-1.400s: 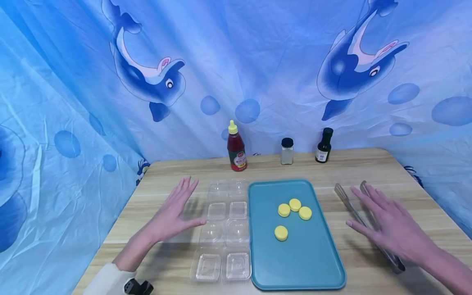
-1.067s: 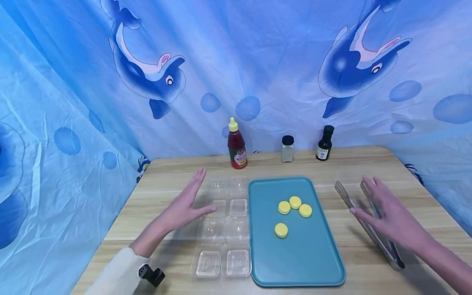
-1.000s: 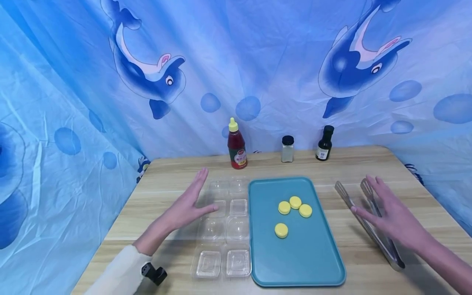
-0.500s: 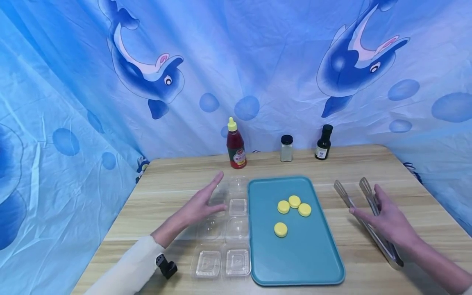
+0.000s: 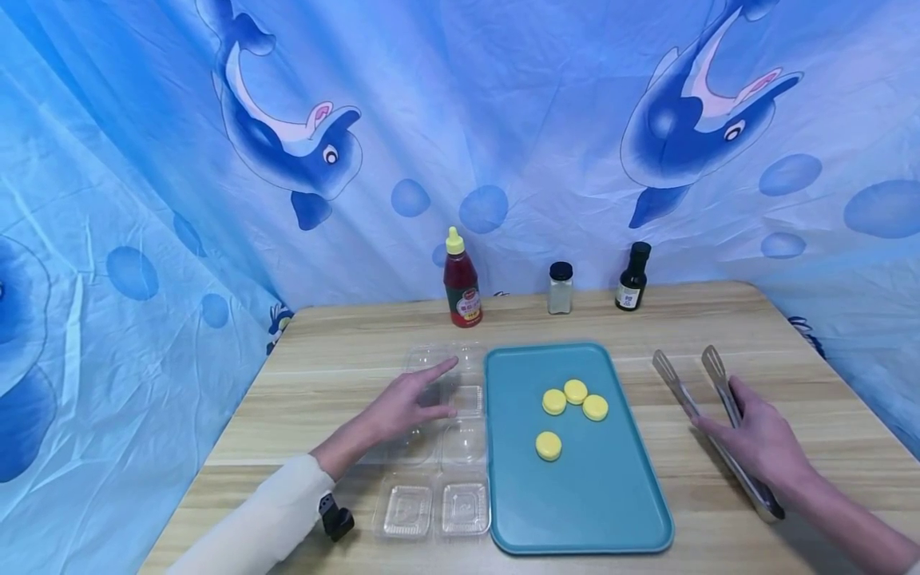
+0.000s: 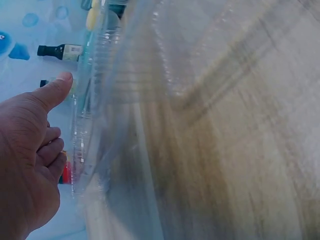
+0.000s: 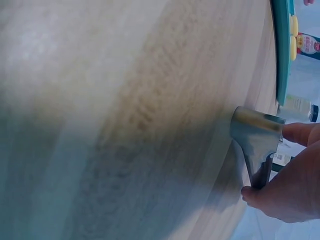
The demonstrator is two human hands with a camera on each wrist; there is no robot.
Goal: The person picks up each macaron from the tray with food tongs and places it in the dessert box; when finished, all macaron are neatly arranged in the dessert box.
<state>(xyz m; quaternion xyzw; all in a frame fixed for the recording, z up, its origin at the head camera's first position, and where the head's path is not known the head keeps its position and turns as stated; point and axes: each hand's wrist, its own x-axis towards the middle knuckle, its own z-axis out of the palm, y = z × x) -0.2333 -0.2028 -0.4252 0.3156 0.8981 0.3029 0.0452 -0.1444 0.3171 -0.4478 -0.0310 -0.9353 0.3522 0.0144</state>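
Note:
My left hand (image 5: 402, 407) reaches over the upper part of the clear plastic clamshell boxes (image 5: 465, 507), thumb and index finger extended and apart. In the left wrist view, the other fingers bend loosely beside the clear plastic wall (image 6: 107, 125); contact is hard to tell. My right hand (image 5: 765, 439) is around the metal tongs (image 5: 719, 447), thumb on one arm and fingers on the other. The tongs lie spread on the table, and the right wrist view shows their hinge end (image 7: 257, 132) between thumb and fingers. Several yellow macarons (image 5: 549, 446) lie on the blue tray (image 5: 575, 511).
Along the table's (image 5: 345, 335) back edge stand a red sauce bottle (image 5: 461, 287), a small black-capped jar (image 5: 561, 291) and a dark bottle (image 5: 632, 279). The tray sits between the boxes and the tongs. A blue dolphin-print curtain (image 5: 546, 120) hangs behind.
The left hand has moved right and come in over the plastic boxes. The right hand has lowered and closed in on the tongs. Macarons, tray and bottles stay put.

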